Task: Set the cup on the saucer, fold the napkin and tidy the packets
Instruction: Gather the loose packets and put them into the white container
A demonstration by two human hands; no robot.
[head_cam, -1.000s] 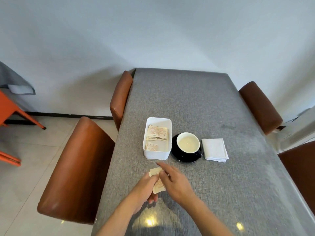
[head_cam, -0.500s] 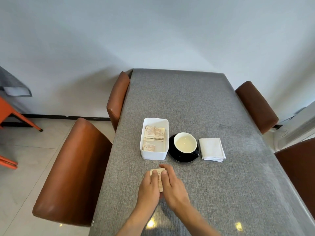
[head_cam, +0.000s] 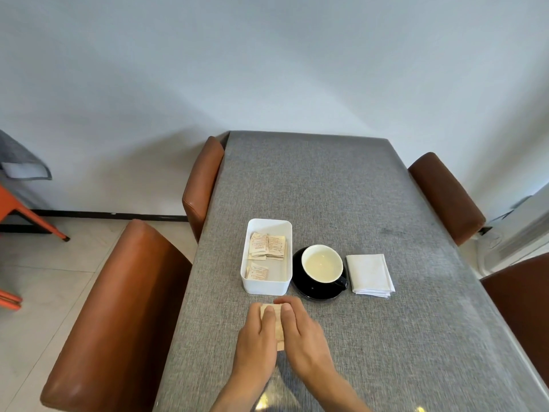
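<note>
Head view looks down on a grey cloth-covered table point(head_cam: 341, 179), and I take the white bin point(head_cam: 269, 285) as my marker. Inside the bin lie several tan packets point(head_cam: 267, 246); their print is too small to read. Just right of the bin, touching or nearly so, the cup point(head_cam: 322, 264) sits on the black saucer point(head_cam: 309, 292), pale inside, its handle turned toward the near right. Further right of the bin, past the saucer, the white napkin point(head_cam: 370, 272) lies folded in a neat square. Nearer than the bin, both hands press together over a small stack of packets point(head_cam: 276, 321) on the cloth: the left hand point(head_cam: 258, 337) clasps its left edge and the right hand point(head_cam: 303, 331) its right edge, so only a strip of tan shows between the fingers and the count of the stack cannot be told. Both forearms are cut off by the bottom edge. Left of the bin, off the table, stand brown chairs point(head_cam: 118, 307), and more chairs are partly cropped at the right.
</note>
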